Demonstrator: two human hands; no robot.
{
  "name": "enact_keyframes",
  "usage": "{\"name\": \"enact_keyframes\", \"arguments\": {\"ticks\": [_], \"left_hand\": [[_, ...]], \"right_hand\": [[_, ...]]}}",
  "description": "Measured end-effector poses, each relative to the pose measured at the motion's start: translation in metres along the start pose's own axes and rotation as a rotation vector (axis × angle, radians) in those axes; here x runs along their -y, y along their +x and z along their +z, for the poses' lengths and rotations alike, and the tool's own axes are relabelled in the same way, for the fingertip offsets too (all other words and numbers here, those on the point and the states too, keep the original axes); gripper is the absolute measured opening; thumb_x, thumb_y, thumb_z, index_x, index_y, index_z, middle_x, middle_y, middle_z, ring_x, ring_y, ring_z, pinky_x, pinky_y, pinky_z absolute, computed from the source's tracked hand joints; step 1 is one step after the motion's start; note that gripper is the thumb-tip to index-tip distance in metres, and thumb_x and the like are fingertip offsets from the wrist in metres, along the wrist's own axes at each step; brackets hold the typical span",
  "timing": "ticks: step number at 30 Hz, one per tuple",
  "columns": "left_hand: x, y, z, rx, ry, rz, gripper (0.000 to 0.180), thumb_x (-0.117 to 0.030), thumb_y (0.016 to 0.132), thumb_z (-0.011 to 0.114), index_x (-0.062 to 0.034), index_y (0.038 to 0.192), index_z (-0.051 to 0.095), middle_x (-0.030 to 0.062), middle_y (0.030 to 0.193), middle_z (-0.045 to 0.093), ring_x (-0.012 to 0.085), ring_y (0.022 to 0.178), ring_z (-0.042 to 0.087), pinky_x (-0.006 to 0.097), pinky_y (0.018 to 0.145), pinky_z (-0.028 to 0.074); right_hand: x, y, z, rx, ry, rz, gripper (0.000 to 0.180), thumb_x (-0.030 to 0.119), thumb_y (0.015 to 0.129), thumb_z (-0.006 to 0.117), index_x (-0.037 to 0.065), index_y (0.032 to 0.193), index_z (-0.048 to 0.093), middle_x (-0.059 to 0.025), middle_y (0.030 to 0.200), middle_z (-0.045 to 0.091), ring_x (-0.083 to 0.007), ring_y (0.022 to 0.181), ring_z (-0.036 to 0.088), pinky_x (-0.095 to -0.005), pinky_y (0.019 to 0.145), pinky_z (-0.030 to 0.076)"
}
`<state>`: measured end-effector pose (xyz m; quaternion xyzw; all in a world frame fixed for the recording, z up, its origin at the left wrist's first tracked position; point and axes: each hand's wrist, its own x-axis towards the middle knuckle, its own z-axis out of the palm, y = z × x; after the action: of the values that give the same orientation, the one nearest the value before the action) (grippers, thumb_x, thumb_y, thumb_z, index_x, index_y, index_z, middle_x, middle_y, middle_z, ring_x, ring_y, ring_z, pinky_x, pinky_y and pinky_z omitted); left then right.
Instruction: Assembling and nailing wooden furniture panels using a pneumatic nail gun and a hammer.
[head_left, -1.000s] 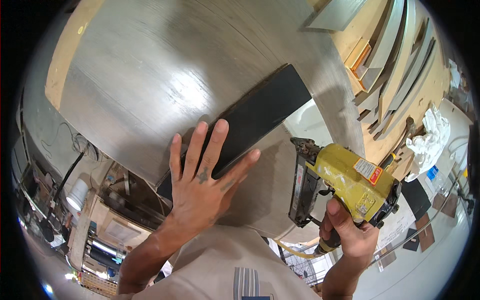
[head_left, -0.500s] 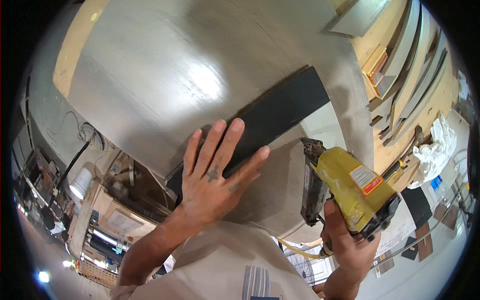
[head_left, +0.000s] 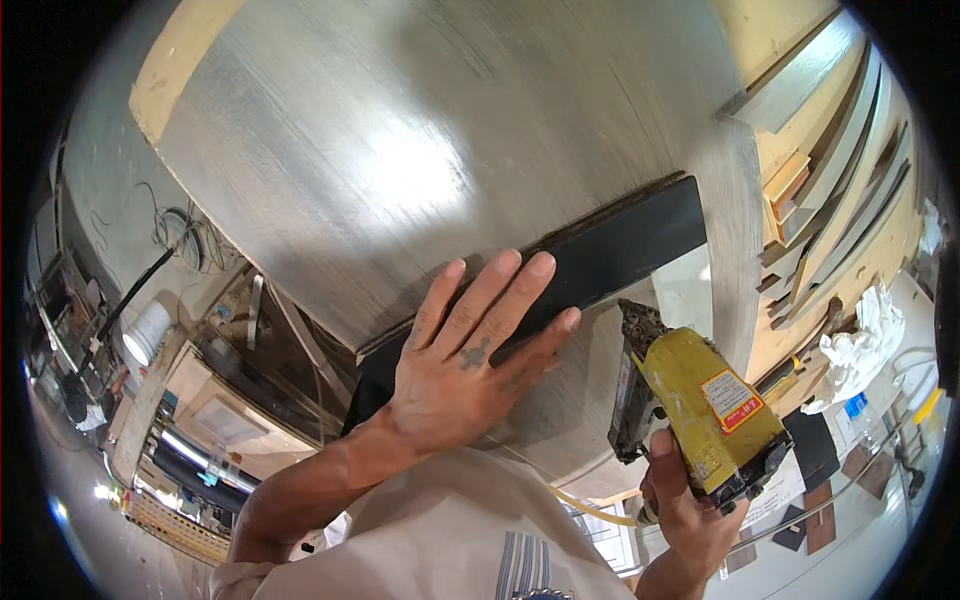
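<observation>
My left hand lies flat, fingers spread, across a long black strip set along the near part of a grey wood-grained panel. Its fingertips reach over the strip's far edge. My right hand is wrapped round a yellow and black pneumatic nail gun, whose dark nose points away from me. A pale hose runs from the tool's handle. The nose stands to the right of my left hand, near the strip's near edge; I cannot tell whether it touches anything. The palm hides part of the strip.
Several long narrow boards lie stacked on the right, with a crumpled white cloth nearer me. At the left are a white cup, coiled cables and a wooden frame. Small sample pieces lie at lower right.
In the picture, panel, strip and both hands have shifted a little right and down. My left hand remains flat on the strip, and my right hand still grips the nail gun.
</observation>
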<state>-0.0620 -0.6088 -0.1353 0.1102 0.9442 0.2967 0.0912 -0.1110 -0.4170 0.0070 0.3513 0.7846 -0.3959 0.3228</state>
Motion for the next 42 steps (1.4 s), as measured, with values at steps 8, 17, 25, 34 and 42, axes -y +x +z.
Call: {"name": "enact_keyframes", "arguments": {"ticks": [8,17,25,34,42], "left_hand": [[-0.005,0.005,-0.004,-0.003,-0.056,0.035,0.051,-0.03,0.082,0.072,-0.027,0.132,0.059,0.0155,0.15,0.038,0.0322,0.139,0.035,0.049,0.113,0.026],[-0.047,0.016,0.0,0.357,0.242,0.159,0.056,-0.032,0.097,0.05,-0.0171,0.149,0.035,0.0144,0.161,0.012,0.0359,0.148,0.008,0.06,0.115,0.003],[-0.12,0.018,0.063,0.606,0.168,0.625,0.064,-0.027,0.093,0.056,-0.0103,0.15,0.031,0.0112,0.16,0.018,0.0311,0.148,0.01,0.055,0.117,0.004],[-0.124,0.023,0.081,0.548,0.281,0.748,0.056,-0.026,0.089,0.055,-0.0101,0.142,0.047,0.0103,0.154,0.034,0.0309,0.146,0.023,0.054,0.118,0.005],[-0.122,0.024,0.082,0.534,0.297,0.775,0.054,-0.025,0.09,0.053,-0.0099,0.141,0.048,0.0127,0.153,0.034,0.0335,0.145,0.024,0.055,0.118,0.006]], "right_hand": [[0.022,0.005,-0.01,0.113,-0.597,-0.474,0.025,0.011,0.071,0.078,0.001,0.091,0.067,-0.014,0.088,0.068,-0.0319,0.074,0.066,-0.0384,0.071,0.051],[-0.114,-0.069,-0.041,-0.402,0.505,0.066,0.02,0.015,0.089,0.069,0.0,0.097,0.057,-0.0053,0.06,0.054,-0.0164,0.046,0.055,-0.0285,0.044,0.045],[-0.179,-0.076,-0.029,-0.556,0.907,0.223,0.017,0.003,0.087,0.068,-0.004,0.098,0.057,-0.0037,0.07,0.059,-0.0109,0.052,0.056,-0.0254,0.046,0.046],[-0.192,-0.058,-0.032,-0.477,0.79,0.303,0.014,-0.002,0.081,0.072,-0.004,0.093,0.065,-0.0029,0.077,0.066,-0.0088,0.068,0.062,-0.0248,0.061,0.048],[-0.186,-0.059,-0.042,-0.416,0.805,0.4,0.014,-0.003,0.077,0.073,-0.002,0.088,0.065,-0.0055,0.08,0.067,-0.0119,0.07,0.064,-0.026,0.062,0.049]]}}
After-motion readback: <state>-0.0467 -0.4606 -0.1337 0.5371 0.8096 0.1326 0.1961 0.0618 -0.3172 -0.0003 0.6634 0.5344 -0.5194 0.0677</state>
